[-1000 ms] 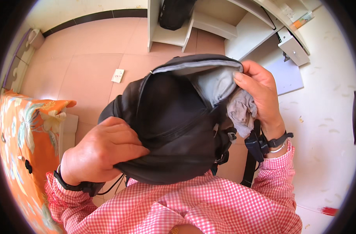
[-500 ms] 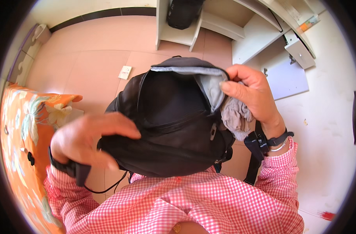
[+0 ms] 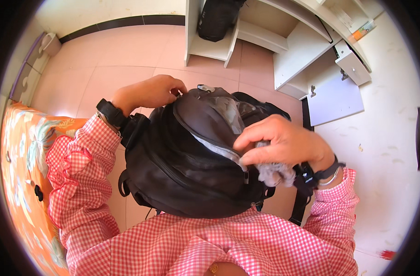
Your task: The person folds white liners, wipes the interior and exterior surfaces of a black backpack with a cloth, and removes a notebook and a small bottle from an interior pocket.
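A black backpack [image 3: 168, 184] lies in front of my body, its front pocket flap with grey lining [image 3: 217, 148] folded mostly over the opening. At the far left edge of the bag, my left hand [image 3: 154, 92] has its fingers curled closed on the backpack. On the right, my right hand [image 3: 283, 142] is closed, thumb and forefinger at the flap's zipped edge. A crumpled grey cloth [image 3: 277, 174] is bunched under its other fingers. One zipper pull [image 3: 246, 177] hangs just below the right thumb. The inside of the pocket is mostly hidden.
White shelving [image 3: 260, 41] stands at the back, with a black bag-like object [image 3: 219, 20] in one compartment. A hinged white door panel [image 3: 336, 99] sticks out at the right. Orange floral fabric [image 3: 23, 170] covers something along the left. Pink floor tiles [image 3: 122, 50] lie beyond the backpack.
My left hand has moved from the bag's near left side up to its far edge. The flap has come down over the open pocket, and my right hand has shifted slightly nearer and left.
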A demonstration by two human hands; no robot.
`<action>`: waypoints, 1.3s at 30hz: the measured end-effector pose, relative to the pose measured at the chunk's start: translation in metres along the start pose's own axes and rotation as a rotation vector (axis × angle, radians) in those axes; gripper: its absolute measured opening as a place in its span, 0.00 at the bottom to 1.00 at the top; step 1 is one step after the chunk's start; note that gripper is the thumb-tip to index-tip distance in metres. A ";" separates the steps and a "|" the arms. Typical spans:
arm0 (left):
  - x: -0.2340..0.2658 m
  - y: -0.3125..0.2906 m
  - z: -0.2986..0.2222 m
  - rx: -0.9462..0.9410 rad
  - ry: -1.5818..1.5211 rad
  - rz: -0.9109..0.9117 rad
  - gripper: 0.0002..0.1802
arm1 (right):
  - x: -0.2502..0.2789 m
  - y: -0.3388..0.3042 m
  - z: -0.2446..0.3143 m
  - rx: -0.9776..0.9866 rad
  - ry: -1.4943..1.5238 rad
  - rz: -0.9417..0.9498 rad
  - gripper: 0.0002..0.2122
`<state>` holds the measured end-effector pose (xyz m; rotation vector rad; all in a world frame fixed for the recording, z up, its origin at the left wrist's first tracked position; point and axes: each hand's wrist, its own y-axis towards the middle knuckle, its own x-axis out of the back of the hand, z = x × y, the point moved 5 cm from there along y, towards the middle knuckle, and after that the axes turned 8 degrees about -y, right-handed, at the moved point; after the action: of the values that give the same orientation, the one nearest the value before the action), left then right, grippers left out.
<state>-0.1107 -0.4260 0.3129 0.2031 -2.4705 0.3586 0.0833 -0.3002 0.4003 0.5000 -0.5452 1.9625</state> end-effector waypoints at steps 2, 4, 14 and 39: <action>0.000 -0.004 0.008 0.158 -0.041 0.003 0.12 | 0.014 0.007 -0.014 -0.059 0.077 0.064 0.11; -0.001 -0.011 0.015 0.184 -0.080 -0.025 0.10 | 0.037 0.015 -0.028 -0.272 0.243 0.027 0.11; 0.023 -0.019 -0.013 0.139 -0.206 -0.312 0.04 | 0.029 0.141 -0.079 0.196 -0.015 0.041 0.22; -0.055 -0.114 -0.144 -0.181 0.492 -0.284 0.05 | 0.051 0.170 -0.136 -0.225 0.142 -0.111 0.09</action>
<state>0.0398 -0.4873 0.4132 0.3407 -1.9415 0.0503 -0.1066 -0.2536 0.2911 0.2432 -0.6252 1.7890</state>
